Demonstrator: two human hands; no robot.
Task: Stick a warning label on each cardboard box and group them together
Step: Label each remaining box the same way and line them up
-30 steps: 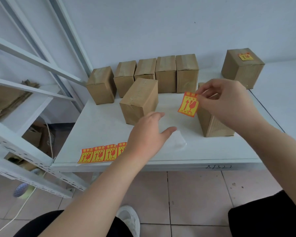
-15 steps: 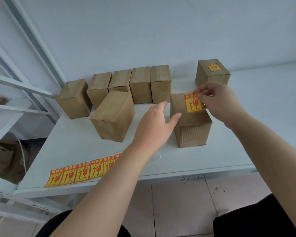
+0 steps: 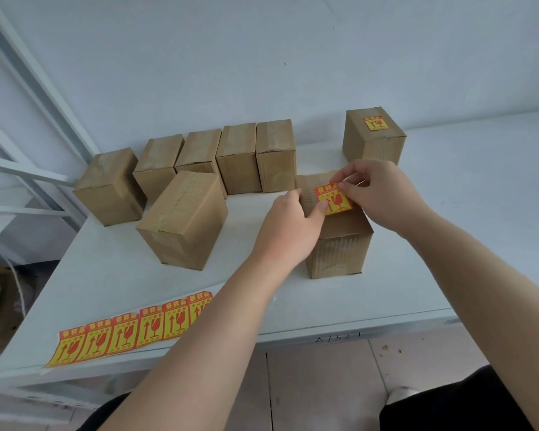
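The warning label (image 3: 334, 200) lies atop the nearest cardboard box (image 3: 339, 247), right hand (image 3: 383, 194) pinching its corner, left hand (image 3: 288, 227) flat with thumb pressing its edge; uneven smoothing could leave it creased or crooked.

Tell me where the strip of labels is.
Head view: the strip of labels lies along the near-left edge of the table, in front of the forward box, its right end behind the left forearm.
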